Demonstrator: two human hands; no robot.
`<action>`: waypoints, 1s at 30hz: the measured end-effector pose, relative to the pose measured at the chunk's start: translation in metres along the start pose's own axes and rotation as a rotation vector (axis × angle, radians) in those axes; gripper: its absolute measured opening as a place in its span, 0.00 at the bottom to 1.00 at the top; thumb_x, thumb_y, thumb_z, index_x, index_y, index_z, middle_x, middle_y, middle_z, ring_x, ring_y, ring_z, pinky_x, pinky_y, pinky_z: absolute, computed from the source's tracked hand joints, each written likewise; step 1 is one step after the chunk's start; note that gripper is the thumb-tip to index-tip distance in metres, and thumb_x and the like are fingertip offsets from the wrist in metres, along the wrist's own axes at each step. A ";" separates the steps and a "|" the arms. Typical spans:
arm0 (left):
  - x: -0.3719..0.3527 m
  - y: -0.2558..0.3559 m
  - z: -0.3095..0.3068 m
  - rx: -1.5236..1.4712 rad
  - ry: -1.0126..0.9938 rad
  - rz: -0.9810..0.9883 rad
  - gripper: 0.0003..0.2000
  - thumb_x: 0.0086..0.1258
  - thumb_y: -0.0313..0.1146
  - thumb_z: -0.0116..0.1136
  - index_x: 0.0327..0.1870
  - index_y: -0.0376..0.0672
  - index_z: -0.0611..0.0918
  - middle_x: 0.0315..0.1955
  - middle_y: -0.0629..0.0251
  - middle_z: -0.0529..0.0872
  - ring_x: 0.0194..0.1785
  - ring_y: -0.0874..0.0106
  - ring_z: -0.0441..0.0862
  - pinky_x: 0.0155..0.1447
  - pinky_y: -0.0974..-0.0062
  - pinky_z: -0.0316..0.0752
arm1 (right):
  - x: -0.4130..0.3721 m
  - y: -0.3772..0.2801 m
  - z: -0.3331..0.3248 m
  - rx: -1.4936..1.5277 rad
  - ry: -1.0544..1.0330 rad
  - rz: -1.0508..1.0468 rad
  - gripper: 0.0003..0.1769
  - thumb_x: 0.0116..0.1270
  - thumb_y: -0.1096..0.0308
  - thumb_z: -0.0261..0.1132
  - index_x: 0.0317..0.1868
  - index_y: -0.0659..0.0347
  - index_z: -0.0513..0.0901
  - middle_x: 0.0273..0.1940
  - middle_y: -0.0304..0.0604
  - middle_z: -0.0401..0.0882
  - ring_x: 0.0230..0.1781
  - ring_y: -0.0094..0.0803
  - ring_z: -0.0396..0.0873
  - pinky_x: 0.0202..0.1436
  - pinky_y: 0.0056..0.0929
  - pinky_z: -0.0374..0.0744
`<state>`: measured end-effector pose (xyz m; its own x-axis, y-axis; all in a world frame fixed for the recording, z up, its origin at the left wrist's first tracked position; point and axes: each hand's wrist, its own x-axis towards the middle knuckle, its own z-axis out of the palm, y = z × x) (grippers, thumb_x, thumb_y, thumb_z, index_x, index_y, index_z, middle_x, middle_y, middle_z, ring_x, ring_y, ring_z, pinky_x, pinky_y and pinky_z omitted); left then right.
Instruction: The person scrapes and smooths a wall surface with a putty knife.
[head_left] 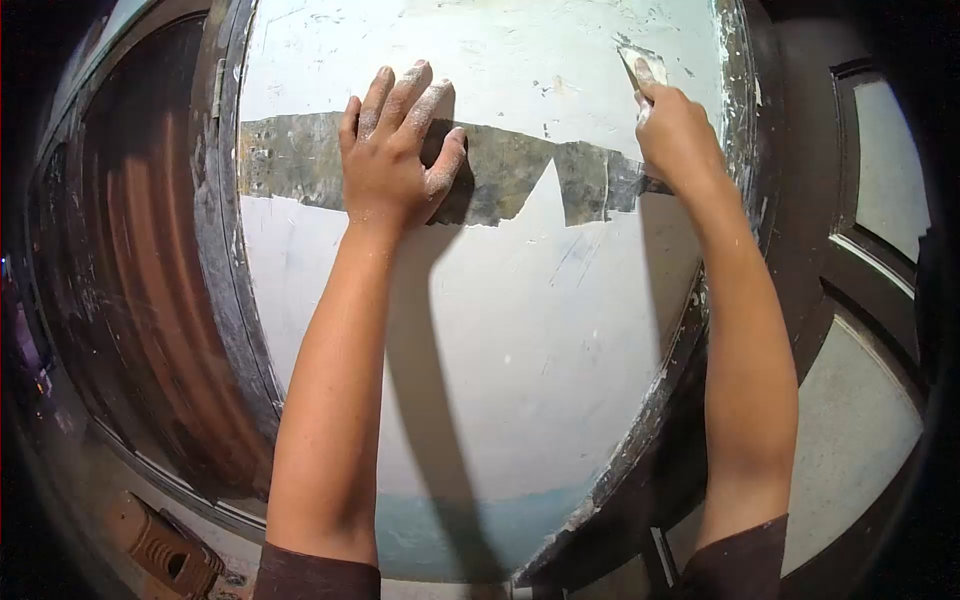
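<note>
My left hand (pixel 395 150) lies flat against a painted wall panel (pixel 520 340), fingers apart and dusted with white powder, over a grey band (pixel 510 170) where the paint is scraped off. My right hand (pixel 675 135) is closed around a scraper (pixel 640 70), whose blade presses against the pale paint near the panel's upper right edge. Both forearms reach up from the bottom of the view.
A dark wooden frame (pixel 225 300) borders the panel on the left, with a brown ribbed surface (pixel 160 300) beyond it. On the right stands a dark frame with pale panes (pixel 880 200). An orange perforated brick (pixel 165 550) lies at the lower left.
</note>
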<state>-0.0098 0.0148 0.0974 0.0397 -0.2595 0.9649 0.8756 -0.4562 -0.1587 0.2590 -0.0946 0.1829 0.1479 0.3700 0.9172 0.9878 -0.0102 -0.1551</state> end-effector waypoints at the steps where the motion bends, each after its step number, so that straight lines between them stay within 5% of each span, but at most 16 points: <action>1: 0.000 0.001 0.000 -0.004 0.000 0.001 0.24 0.74 0.52 0.61 0.70 0.64 0.81 0.77 0.77 0.74 0.83 0.64 0.62 0.85 0.51 0.48 | 0.003 -0.001 0.000 0.031 0.009 -0.006 0.23 0.74 0.68 0.53 0.65 0.55 0.84 0.59 0.60 0.86 0.61 0.59 0.84 0.65 0.56 0.80; 16: -0.001 0.000 0.001 0.019 -0.003 0.015 0.24 0.73 0.51 0.61 0.70 0.63 0.81 0.77 0.76 0.74 0.83 0.63 0.62 0.85 0.53 0.47 | -0.009 -0.003 -0.001 -0.082 -0.025 0.003 0.24 0.84 0.56 0.46 0.63 0.56 0.84 0.60 0.62 0.84 0.61 0.61 0.83 0.65 0.57 0.78; 30: 0.000 0.002 0.000 0.022 -0.005 0.012 0.25 0.73 0.52 0.61 0.71 0.63 0.80 0.76 0.76 0.74 0.82 0.63 0.63 0.85 0.52 0.48 | -0.004 -0.011 -0.003 -0.025 -0.031 -0.005 0.22 0.78 0.64 0.49 0.63 0.58 0.84 0.57 0.62 0.86 0.59 0.61 0.84 0.63 0.58 0.80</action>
<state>-0.0086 0.0139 0.0970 0.0528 -0.2610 0.9639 0.8854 -0.4341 -0.1661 0.2475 -0.0983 0.1823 0.1422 0.3988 0.9059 0.9895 -0.0320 -0.1413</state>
